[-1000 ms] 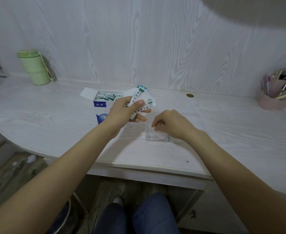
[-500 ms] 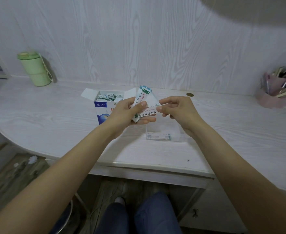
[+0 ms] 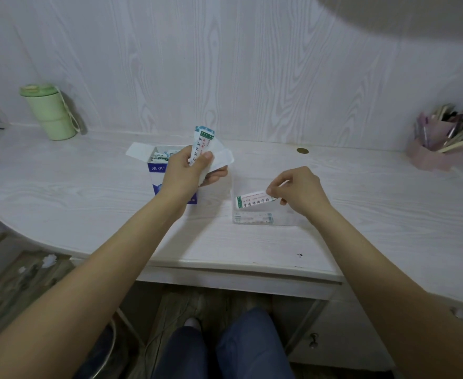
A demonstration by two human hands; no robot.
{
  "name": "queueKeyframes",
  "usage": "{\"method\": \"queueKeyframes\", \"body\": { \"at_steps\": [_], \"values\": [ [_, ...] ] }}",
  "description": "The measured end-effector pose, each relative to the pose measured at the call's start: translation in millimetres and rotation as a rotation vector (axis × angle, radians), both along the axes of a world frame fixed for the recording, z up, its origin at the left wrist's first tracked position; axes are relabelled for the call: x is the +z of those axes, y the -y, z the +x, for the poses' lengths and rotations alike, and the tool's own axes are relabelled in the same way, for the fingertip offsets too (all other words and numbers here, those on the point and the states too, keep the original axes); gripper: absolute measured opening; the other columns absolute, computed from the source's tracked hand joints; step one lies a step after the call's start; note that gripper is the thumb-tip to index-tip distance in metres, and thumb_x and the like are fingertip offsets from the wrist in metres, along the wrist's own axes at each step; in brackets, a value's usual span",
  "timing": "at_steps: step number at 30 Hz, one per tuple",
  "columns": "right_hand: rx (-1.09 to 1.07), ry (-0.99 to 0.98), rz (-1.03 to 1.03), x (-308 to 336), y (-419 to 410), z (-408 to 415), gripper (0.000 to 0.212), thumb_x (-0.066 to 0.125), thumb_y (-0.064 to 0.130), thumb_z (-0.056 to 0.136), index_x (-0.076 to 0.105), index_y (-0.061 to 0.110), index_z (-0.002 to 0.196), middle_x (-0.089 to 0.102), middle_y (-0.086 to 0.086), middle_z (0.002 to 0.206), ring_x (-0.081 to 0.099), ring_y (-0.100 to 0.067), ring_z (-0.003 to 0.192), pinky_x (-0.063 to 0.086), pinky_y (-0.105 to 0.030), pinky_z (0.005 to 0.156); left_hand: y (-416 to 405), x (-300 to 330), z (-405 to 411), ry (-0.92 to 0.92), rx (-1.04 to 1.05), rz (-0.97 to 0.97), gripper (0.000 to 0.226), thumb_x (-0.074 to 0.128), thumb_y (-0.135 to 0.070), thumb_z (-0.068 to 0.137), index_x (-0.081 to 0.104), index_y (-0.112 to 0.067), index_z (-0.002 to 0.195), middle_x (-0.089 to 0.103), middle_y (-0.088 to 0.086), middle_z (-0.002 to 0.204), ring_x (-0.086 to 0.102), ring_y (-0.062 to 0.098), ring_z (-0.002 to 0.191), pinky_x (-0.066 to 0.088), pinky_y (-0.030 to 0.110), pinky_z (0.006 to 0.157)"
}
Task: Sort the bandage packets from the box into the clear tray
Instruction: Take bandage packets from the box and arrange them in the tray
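Head view: left hand (image 3: pixel 182 173) grips several packets (image 3: pixel 201 144); right hand (image 3: pixel 300 194) pinches one packet (image 3: pixel 253 201) over clear tray (image 3: pixel 287 218).

Place: a home study corner.
Desk (image 3: pixel 88 203): pale wood-grain, curved, against matching wall panelling.
Clues: green lidded cup (image 3: pixel 50 112), pink pen holder (image 3: pixel 434 149) stuffed with pens.
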State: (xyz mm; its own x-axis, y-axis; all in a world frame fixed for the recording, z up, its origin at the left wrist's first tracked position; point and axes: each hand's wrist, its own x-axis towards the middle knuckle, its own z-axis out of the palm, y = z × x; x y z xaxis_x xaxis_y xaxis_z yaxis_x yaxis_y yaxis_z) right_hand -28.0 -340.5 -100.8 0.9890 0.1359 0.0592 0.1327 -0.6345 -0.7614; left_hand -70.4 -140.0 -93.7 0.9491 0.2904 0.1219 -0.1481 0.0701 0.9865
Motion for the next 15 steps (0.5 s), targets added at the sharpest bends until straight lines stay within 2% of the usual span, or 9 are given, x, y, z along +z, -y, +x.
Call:
{"method": "queueKeyframes", "body": {
  "at_steps": [3, 7, 11, 15],
  "values": [
    [0.013, 0.003, -0.165, -2, -3, 4, 0.006, 0.073, 0.012, 0.079, 0.070, 0.012, 0.073, 0.069, -0.008, 0.080, 0.055, -0.018, 0.057, 0.045, -0.026, 0.055, 2, 0, 1, -0.011, -0.005, -0.009, 0.019, 0.048, -0.015, 0.098, 0.053, -0.010, 0.116, 0.069, 0.008, 0.097, 0.072, 0.020, 0.081, 0.059, 0.026, 0.072],
    [0.040, -0.006, -0.411, 1, -15, 1, 0.008, 0.073, 0.019, 0.080, 0.066, 0.016, 0.078, 0.067, -0.003, 0.086, 0.056, -0.017, 0.070, 0.035, -0.024, 0.052, 7, 1, 0, -0.010, -0.017, 0.018, 0.014, 0.048, -0.014, 0.099, 0.054, -0.013, 0.111, 0.069, 0.004, 0.092, 0.072, 0.018, 0.079, 0.059, 0.026, 0.071],
    [0.072, 0.035, -0.592, 2, -23, -3, 0.015, 0.072, 0.021, 0.081, 0.064, 0.013, 0.091, 0.064, -0.007, 0.098, 0.062, -0.027, 0.090, 0.040, -0.028, 0.066, 9, 1, 0, -0.011, -0.039, 0.030, 0.009, 0.048, -0.014, 0.099, 0.055, -0.015, 0.105, 0.069, 0.004, 0.088, 0.072, 0.015, 0.076, 0.059, 0.024, 0.069],
    [0.074, 0.060, -0.652, 2, -29, -1, 0.022, 0.073, 0.018, 0.077, 0.066, 0.011, 0.096, 0.065, -0.008, 0.097, 0.063, -0.027, 0.088, 0.044, -0.030, 0.067, 8, 0, 0, -0.006, -0.058, 0.044, 0.016, 0.048, -0.013, 0.099, 0.054, -0.010, 0.113, 0.069, 0.010, 0.091, 0.072, 0.016, 0.075, 0.059, 0.025, 0.071]
  ]
}}
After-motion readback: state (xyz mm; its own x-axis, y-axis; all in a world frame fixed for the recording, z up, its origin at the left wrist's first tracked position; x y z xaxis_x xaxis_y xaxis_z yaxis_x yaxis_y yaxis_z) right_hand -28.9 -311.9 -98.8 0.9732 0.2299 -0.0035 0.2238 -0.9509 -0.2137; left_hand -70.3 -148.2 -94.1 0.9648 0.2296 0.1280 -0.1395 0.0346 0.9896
